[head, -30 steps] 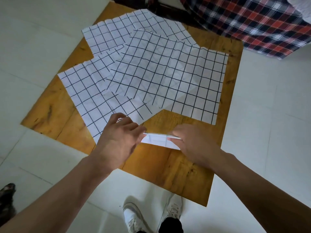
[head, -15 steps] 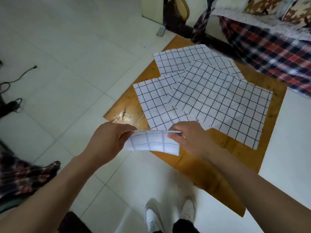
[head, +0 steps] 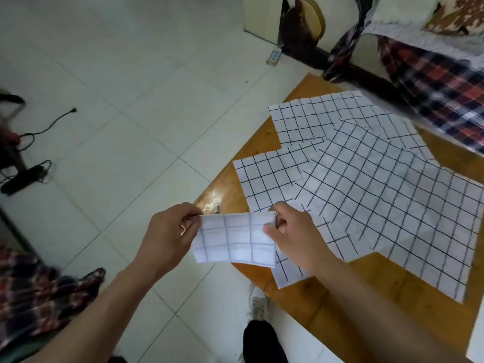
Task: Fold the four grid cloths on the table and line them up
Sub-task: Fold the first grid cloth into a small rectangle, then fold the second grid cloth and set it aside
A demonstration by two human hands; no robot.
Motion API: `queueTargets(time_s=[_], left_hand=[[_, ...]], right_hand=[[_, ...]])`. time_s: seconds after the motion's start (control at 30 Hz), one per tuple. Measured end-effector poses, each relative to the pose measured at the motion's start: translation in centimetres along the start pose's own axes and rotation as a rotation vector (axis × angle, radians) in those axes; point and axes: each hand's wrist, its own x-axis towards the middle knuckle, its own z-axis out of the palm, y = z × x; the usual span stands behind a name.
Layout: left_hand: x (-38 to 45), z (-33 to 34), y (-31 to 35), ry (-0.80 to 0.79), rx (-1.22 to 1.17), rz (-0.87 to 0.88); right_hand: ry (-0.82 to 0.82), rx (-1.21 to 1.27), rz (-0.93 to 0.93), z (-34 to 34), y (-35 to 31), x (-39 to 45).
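Holding a folded grid cloth up in the air, over the near-left corner of the wooden table and partly out over the tiled floor. Left hand pinching the cloth's left edge, fingers closed on the fabric; right hand pinching its upper right corner, thumb on the near face and fingers curled behind. Showing as a small rectangle, three squares by three on the near face, grid lines faint and grey on this side.

Lying flat on the table, three unfolded grid cloths, overlapping one another. Resting on top, the largest-looking one, spreading toward the right edge of the view. Peeking out beneath it at the left, a second cloth, its near corner hidden behind the right hand. Sitting farthest back, a third cloth, partly covered by the other two.

Standing at the table's near edge, a white shoe and a dark trouser leg visible below. Draping at the far right, a red-and-navy plaid blanket. Lying on the floor at the left, a black power strip with its cable.
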Motion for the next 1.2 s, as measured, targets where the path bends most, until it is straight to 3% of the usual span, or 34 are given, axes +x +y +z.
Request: queueTargets(time_s=[0.17, 0.43, 0.53, 0.73, 1.03, 1.2], left_hand=[[4.7, 1.4, -1.6, 0.02, -0.018, -0.12], [8.6, 4.0, -5.3, -0.082, -0.021, -0.194], [9.8, 5.3, -6.6, -0.115, 0.005, -0.146], [11.1, 6.7, -7.6, -0.062, 0.064, 0.0], [11.7, 8.4, -4.9, -0.199, 0.049, 0.18], [11.0, 11.8, -1.2, -0.331, 0.089, 0.33]], right_hand=[[-0.141, -0.119, 0.048, 2.0, 1.3, 3.1], [-0.195, -0.22, 0.12, 6.0, 2.9, 5.9], [-0.182, -0.281, 0.129, 7.0, 3.2, 6.3], [0.039, -0.256, 0.212, 6.6, 3.5, 5.2], [0.235, -0.326, 0.397, 4.4, 6.9, 0.1], [0.207, -0.422, 0.509, 4.8, 9.8, -3.8]])
